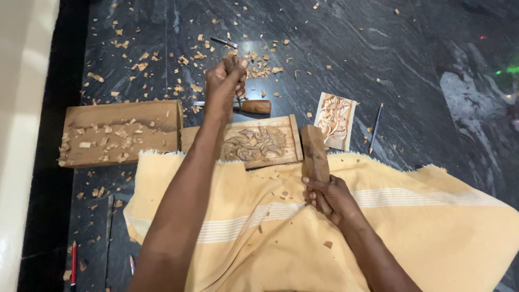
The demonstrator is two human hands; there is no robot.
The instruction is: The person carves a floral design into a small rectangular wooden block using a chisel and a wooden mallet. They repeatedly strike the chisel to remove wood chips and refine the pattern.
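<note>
Yellow cloth (421,232) fills the lower frame, block (119,132) sits at left. Carved panel (254,143) lies centre, between the hands. Right hand (327,197) clamps the mallet (314,154) just right of it; left hand (224,86) above grips a chisel (230,62).

A dark stone floor (335,48) with pale wavy streaks is seen, and it is shiny where light is bounced off it. Little wood chips (259,67) are scattered all over it, and a yellow cloth (432,227) with white stripes is spread across the near part. A cream wall (21,108) is seen along the left edge, and a small green glow (511,70) is caught at the right.
</note>
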